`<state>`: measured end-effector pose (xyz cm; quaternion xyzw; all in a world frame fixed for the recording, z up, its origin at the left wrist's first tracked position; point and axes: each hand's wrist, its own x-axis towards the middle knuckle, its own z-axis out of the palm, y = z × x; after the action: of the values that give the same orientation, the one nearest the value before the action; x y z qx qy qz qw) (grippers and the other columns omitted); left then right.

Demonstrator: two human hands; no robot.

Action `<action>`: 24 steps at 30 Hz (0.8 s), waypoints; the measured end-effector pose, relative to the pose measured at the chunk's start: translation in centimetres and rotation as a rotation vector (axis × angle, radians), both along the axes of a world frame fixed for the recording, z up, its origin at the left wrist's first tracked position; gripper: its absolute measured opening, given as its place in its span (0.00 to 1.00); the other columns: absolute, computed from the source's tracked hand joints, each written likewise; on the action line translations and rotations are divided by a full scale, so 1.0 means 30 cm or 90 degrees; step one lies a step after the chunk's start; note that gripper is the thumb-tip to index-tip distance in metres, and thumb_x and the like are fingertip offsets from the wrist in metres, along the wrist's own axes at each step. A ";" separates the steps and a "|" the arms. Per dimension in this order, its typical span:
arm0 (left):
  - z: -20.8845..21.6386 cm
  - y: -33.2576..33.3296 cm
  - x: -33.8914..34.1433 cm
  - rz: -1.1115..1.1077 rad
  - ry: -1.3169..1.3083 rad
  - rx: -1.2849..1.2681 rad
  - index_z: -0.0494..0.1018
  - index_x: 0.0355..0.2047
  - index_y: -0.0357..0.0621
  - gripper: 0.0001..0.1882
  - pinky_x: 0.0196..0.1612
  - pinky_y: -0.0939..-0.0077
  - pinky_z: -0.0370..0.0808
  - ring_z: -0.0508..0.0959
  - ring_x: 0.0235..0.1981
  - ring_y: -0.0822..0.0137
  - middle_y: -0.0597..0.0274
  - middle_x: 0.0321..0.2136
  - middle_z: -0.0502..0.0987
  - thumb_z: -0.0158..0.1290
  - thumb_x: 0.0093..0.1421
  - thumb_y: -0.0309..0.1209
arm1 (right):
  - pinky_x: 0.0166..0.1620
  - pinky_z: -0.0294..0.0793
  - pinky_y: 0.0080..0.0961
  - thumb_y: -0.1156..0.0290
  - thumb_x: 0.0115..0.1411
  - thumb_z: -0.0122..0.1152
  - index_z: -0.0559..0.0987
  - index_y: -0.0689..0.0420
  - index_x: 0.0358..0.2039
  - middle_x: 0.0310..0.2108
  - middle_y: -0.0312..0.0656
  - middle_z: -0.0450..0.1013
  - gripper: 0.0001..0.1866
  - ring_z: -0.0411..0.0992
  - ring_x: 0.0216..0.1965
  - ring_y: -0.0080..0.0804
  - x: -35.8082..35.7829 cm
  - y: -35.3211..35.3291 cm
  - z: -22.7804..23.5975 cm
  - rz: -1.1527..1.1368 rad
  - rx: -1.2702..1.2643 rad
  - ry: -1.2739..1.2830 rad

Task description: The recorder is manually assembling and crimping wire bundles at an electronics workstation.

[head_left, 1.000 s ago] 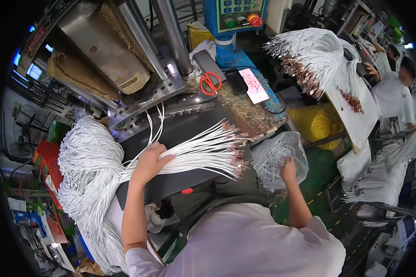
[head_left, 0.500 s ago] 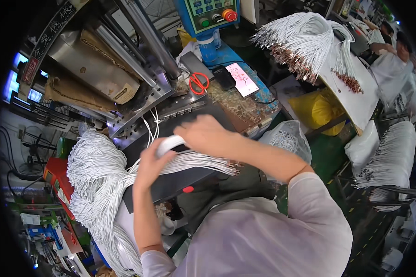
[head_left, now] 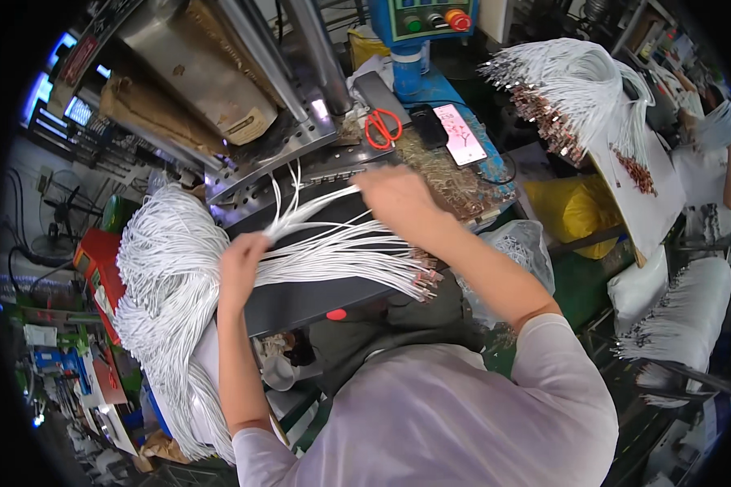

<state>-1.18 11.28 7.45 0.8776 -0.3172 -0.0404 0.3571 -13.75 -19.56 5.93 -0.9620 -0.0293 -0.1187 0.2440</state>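
Note:
A spread bundle of thin white cables lies across the dark work plate, its coppery ends pointing right. My right hand is closed around the upper strands of cable and lifts them clear of the rest; it is slightly blurred. At the bundle's left part, my left hand closes on the cables, next to a large heap of white cables hanging over the left side. A few loose strands stand up beside the metal press behind my hands.
Red-handled scissors, a black case and a pink-screened phone lie on the blue bench. A control box rises behind. More cable bundles rest on a side table at right, above a yellow bag. Another person is at far right.
My right hand has moved right, drawing the upper strands out straight where they were curved together. My left hand has moved left and down, and the cables now fan out more widely.

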 end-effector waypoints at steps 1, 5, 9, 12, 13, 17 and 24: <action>-0.001 -0.008 -0.004 -0.024 0.002 -0.003 0.79 0.40 0.33 0.12 0.37 0.68 0.74 0.80 0.30 0.60 0.52 0.32 0.82 0.52 0.69 0.31 | 0.49 0.75 0.41 0.73 0.59 0.58 0.79 0.55 0.46 0.34 0.44 0.78 0.14 0.78 0.46 0.46 -0.009 -0.019 -0.004 -0.020 -0.112 -0.046; -0.035 -0.032 -0.012 -0.061 0.036 0.145 0.80 0.40 0.34 0.10 0.37 0.68 0.74 0.80 0.31 0.57 0.52 0.32 0.81 0.53 0.67 0.30 | 0.49 0.75 0.41 0.74 0.58 0.57 0.80 0.54 0.47 0.36 0.44 0.79 0.15 0.78 0.42 0.44 -0.026 -0.022 -0.044 0.029 -0.129 -0.155; -0.037 -0.025 -0.002 0.021 -0.102 -0.006 0.80 0.38 0.35 0.09 0.38 0.68 0.73 0.79 0.33 0.56 0.51 0.32 0.80 0.55 0.66 0.29 | 0.50 0.74 0.39 0.75 0.57 0.57 0.80 0.54 0.47 0.35 0.41 0.78 0.16 0.76 0.42 0.42 -0.038 -0.023 -0.091 0.020 -0.070 0.017; -0.024 -0.042 -0.022 -0.014 -0.187 0.051 0.79 0.37 0.36 0.08 0.39 0.64 0.74 0.79 0.35 0.51 0.50 0.31 0.78 0.57 0.64 0.29 | 0.48 0.75 0.42 0.75 0.57 0.57 0.81 0.55 0.45 0.35 0.42 0.78 0.15 0.76 0.42 0.45 -0.041 -0.047 -0.106 0.031 -0.180 -0.037; -0.025 -0.058 -0.035 -0.051 -0.166 0.057 0.79 0.37 0.36 0.08 0.40 0.62 0.74 0.79 0.36 0.49 0.51 0.31 0.78 0.58 0.63 0.29 | 0.48 0.75 0.42 0.74 0.57 0.57 0.81 0.55 0.44 0.35 0.43 0.78 0.14 0.76 0.43 0.45 -0.038 -0.053 -0.105 0.020 -0.176 -0.027; -0.050 -0.127 -0.070 -0.057 -0.141 0.046 0.79 0.36 0.36 0.08 0.40 0.58 0.74 0.78 0.36 0.47 0.52 0.32 0.76 0.60 0.61 0.29 | 0.47 0.75 0.43 0.74 0.57 0.57 0.80 0.55 0.41 0.36 0.44 0.78 0.11 0.76 0.44 0.46 -0.011 -0.066 -0.074 -0.018 -0.176 -0.027; -0.064 -0.141 -0.041 -0.093 -0.238 0.063 0.78 0.35 0.37 0.08 0.38 0.58 0.74 0.77 0.34 0.49 0.53 0.33 0.75 0.61 0.61 0.30 | 0.47 0.75 0.41 0.73 0.58 0.58 0.80 0.57 0.41 0.37 0.44 0.78 0.11 0.77 0.43 0.46 -0.006 -0.025 -0.032 -0.034 -0.201 0.016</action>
<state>-2.41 7.04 5.53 0.8610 -0.4382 0.0823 0.2446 -13.93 -20.32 4.97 -0.9902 -0.0188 -0.1073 0.0872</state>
